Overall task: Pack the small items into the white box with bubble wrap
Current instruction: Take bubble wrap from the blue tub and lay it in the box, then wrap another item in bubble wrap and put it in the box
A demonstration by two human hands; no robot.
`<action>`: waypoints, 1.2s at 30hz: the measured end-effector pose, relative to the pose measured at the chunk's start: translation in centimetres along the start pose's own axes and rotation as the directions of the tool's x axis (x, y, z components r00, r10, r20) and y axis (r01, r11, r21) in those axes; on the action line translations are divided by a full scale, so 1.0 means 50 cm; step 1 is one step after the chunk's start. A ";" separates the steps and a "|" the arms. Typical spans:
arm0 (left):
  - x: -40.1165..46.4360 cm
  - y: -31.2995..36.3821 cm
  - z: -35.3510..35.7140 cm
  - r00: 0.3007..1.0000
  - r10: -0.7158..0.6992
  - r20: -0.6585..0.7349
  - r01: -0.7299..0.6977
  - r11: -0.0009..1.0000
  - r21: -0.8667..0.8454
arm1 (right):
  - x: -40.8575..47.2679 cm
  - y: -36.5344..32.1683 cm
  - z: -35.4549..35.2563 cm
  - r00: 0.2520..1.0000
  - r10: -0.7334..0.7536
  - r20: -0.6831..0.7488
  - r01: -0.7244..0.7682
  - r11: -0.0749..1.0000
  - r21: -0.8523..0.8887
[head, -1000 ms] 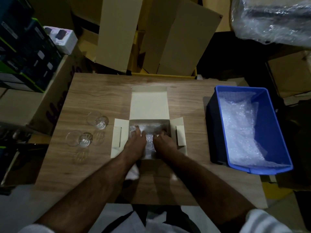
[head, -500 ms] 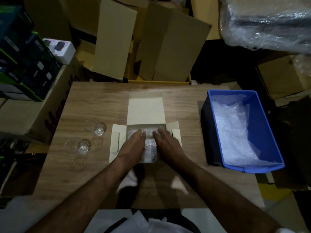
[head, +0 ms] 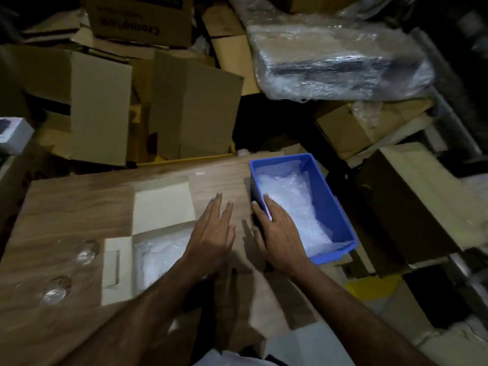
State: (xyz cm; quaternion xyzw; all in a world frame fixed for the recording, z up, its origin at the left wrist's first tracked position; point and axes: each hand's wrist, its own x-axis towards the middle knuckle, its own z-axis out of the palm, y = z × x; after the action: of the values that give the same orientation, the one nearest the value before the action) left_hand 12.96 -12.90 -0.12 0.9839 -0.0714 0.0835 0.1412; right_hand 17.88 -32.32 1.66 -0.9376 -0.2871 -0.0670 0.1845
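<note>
The white box (head: 116, 265) lies open on the wooden table (head: 66, 207), its lid flap folded back and a sheet of bubble wrap (head: 155, 257) lining its inside. Two small clear glasses (head: 88, 250) (head: 54, 290) rest on their sides left of the box. My left hand (head: 211, 233) hovers flat and empty just right of the box, fingers spread. My right hand (head: 277, 231) is empty too, fingers apart over the near-left rim of the blue bin (head: 335, 207), which holds more bubble wrap (head: 293, 204).
Cardboard boxes (head: 100, 107) stand stacked behind the table. A large plastic-wrapped bundle (head: 338, 54) lies at the back right. More cartons (head: 412, 207) crowd the floor right of the bin. A small white product box (head: 13, 133) sits at the far left.
Both hands have left the inside of the white box and moved right toward the blue bin. The view has swung to the right, so the box and glasses now sit lower left.
</note>
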 end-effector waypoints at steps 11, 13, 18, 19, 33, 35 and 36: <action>0.173 0.171 0.113 0.938 -0.202 0.283 0.223 0.974 -0.045 | -0.038 0.301 -0.054 0.760 0.213 0.614 -0.218 0.973 -0.068; 0.178 0.172 0.124 0.933 -0.209 0.294 0.239 0.969 -0.070 | -0.031 0.322 -0.044 0.690 0.219 0.690 -0.232 0.970 -0.075; 0.180 0.180 0.143 0.945 -0.197 0.262 0.209 0.978 -0.020 | -0.004 0.336 -0.001 0.650 0.199 0.733 -0.193 0.977 -0.093; 0.181 0.181 0.144 0.938 -0.210 0.275 0.225 0.974 -0.024 | 0.000 0.334 0.007 0.652 0.190 0.734 -0.161 0.981 -0.111; 0.190 0.199 0.130 0.906 -0.278 0.320 0.297 0.955 -0.011 | 0.007 0.335 0.015 0.919 -0.025 0.393 0.098 0.981 -0.166; 0.190 0.199 0.128 0.903 -0.283 0.323 0.302 0.953 -0.009 | 0.002 0.338 0.002 0.954 -0.073 0.290 0.116 0.985 -0.132; 0.190 0.199 0.128 0.903 -0.283 0.323 0.304 0.953 -0.013 | -0.002 0.339 -0.005 0.965 -0.089 0.245 0.121 0.985 -0.121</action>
State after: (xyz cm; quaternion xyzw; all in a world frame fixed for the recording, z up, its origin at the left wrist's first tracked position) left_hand 21.51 -25.32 -1.79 0.9789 0.0531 -0.1004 0.1698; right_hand 27.33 -45.46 -3.35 -0.9326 -0.3513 0.0173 0.0811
